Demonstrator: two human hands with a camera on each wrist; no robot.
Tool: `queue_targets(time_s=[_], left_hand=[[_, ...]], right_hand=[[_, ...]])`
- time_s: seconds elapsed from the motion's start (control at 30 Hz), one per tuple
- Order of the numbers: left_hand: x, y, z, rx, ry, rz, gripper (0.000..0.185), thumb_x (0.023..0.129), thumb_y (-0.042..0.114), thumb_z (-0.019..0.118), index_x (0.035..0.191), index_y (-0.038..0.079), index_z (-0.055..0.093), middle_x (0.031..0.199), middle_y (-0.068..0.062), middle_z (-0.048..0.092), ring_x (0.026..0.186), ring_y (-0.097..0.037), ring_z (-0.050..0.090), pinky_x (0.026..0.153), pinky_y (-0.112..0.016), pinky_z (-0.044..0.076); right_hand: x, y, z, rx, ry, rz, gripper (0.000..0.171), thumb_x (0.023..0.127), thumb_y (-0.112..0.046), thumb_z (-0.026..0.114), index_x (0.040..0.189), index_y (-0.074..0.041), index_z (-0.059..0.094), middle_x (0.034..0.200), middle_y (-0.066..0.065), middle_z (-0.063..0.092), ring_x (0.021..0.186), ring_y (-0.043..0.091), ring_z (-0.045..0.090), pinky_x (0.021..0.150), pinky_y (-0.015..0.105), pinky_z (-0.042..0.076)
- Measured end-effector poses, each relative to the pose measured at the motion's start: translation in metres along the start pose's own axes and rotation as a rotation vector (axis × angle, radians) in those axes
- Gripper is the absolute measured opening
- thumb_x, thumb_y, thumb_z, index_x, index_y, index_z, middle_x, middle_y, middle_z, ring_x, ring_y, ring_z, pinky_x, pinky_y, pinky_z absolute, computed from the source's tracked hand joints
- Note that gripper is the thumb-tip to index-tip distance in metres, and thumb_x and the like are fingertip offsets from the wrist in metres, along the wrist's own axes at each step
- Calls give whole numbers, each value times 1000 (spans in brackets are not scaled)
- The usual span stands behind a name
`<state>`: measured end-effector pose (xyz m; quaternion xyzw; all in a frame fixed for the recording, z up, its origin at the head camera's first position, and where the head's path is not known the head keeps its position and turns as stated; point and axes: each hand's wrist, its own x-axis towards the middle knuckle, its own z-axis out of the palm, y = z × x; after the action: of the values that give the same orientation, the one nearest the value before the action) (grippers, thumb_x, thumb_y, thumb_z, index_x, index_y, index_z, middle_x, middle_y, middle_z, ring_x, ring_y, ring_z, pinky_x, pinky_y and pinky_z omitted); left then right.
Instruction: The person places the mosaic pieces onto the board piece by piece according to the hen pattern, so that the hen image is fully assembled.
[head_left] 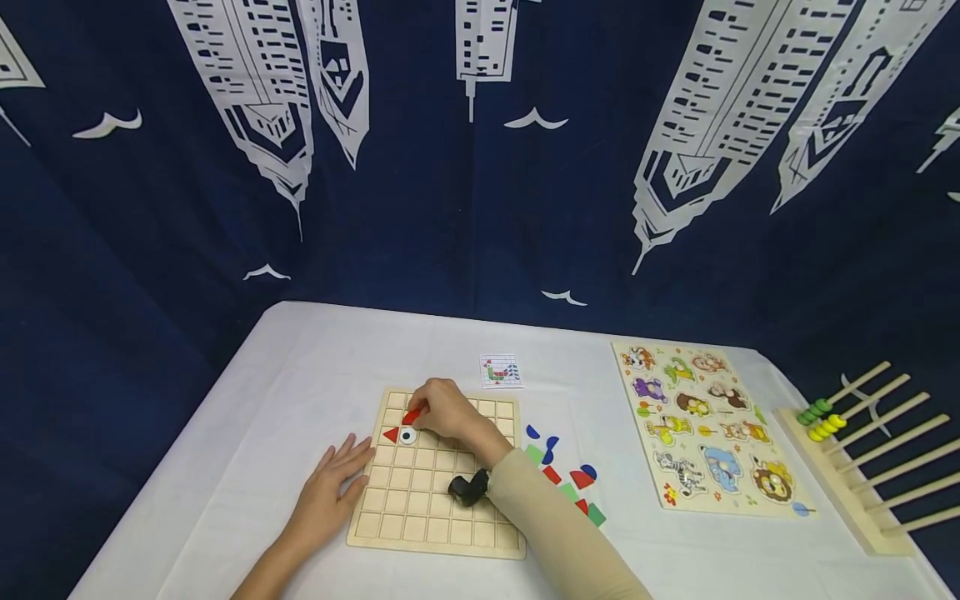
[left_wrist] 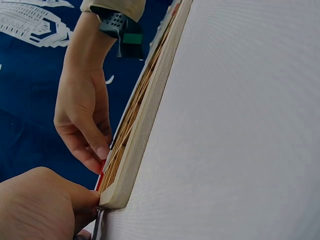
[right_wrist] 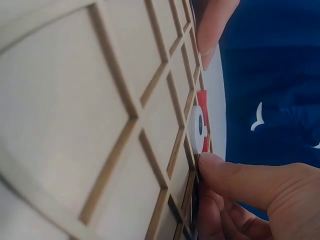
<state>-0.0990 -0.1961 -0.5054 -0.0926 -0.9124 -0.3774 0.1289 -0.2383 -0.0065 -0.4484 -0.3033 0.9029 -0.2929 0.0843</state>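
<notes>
Navy skyline-print cloth [head_left: 472, 208] hangs behind the white-covered table [head_left: 247, 417]. I see the right hand [head_left: 447, 410] pinching a red piece [head_left: 410, 418] at the gridded wooden board's [head_left: 435, 529] eleven o'clock, beside an eye tile [head_left: 407, 436]; the left hand [head_left: 330, 487], fingers loosely spread, touches its nine o'clock edge.

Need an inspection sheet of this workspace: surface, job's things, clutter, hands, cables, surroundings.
Surface: white cloth on the table.
Job's things: grid board bearing a red triangle and a white eye disc; picture card beyond it; loose blue, green and red pieces to its right.
Clutter: animal puzzle board and bead rack, far right.
Left hand: touches the grid board's left edge.
Right hand: pinches a red piece at the grid board; black device at the wrist.
Cables: nothing seen.
Surroundings: dark blue curtain printed with white buildings and birds.
</notes>
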Motion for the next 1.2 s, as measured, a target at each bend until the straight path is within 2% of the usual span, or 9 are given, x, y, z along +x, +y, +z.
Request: queue_targets(time_s=[0.17, 0.3, 0.47, 0.57, 0.63, 0.77, 0.93, 1.0, 1.2], left_hand=[[0, 0, 0, 9, 6, 5, 42, 86, -1, 67, 128, 1, 63, 139, -13, 57, 139, -37, 42, 123, -19, 5], [1, 1, 2, 0, 2, 0, 42, 86, -1, 67, 128, 1, 63, 139, -12, 57, 139, -37, 41, 124, -20, 6], [2, 2, 4, -9, -7, -8, 42, 86, -2, 68, 128, 0, 63, 140, -14, 56, 139, -36, 41, 124, -31, 11], [1, 2, 3, 3, -8, -9, 42, 86, -1, 68, 128, 1, 63, 140, -13, 56, 139, -37, 42, 124, -28, 10], [1, 2, 1, 4, -18, -20, 42, 87, 0, 67, 128, 0, 62, 140, -13, 56, 140, -37, 40, 124, -21, 6], [0, 2, -2, 5, -26, -35, 41, 88, 2, 66, 128, 0, 62, 141, -13, 55, 141, -37, 39, 122, -14, 1], [-1, 1, -2, 13, -2, -14, 41, 86, 0, 67, 127, -1, 63, 139, -15, 57, 138, -40, 41, 120, -9, 0], [0, 0, 0, 15, 3, -3, 41, 86, 0, 67, 126, -1, 63, 139, -15, 57, 138, -40, 42, 121, -11, 2], [2, 0, 3, -2, -26, -24, 41, 87, 1, 66, 128, -1, 62, 140, -14, 56, 140, -38, 40, 125, -32, 10]], right_hand=[[-3, 0, 0, -5, -5, 7, 18, 77, -1, 78, 94, -6, 78, 86, 3, 70, 76, 6, 49, 82, 22, 44], [-11, 2, -7, 14, 21, -1, 19, 78, 1, 75, 96, -5, 77, 86, 4, 68, 76, 9, 49, 78, 22, 45], [-35, 10, -30, 37, 129, -42, 21, 78, 8, 69, 96, -1, 76, 86, 10, 68, 75, 13, 57, 68, 20, 50], [-60, 18, -49, 55, 219, -64, 20, 79, 7, 68, 96, -1, 75, 89, 11, 69, 76, 15, 62, 67, 21, 53], [-79, 24, -60, 82, 273, -57, 20, 80, 6, 69, 96, -2, 75, 90, 11, 70, 76, 15, 63, 66, 21, 54], [-119, 41, -74, 132, 345, -1, 19, 80, 4, 73, 99, -1, 74, 91, 12, 70, 75, 12, 62, 64, 20, 55], [-164, 63, -80, 114, 368, 114, 21, 81, 1, 75, 101, -3, 74, 91, 9, 70, 75, 8, 59, 66, 20, 55], [-180, 71, -80, 104, 368, 155, 20, 80, 1, 75, 100, -4, 74, 90, 5, 70, 74, 6, 58, 66, 20, 55], [-215, 90, -75, 97, 327, 257, 19, 80, 1, 75, 96, -9, 75, 84, -3, 69, 70, 1, 56, 63, 18, 53]])
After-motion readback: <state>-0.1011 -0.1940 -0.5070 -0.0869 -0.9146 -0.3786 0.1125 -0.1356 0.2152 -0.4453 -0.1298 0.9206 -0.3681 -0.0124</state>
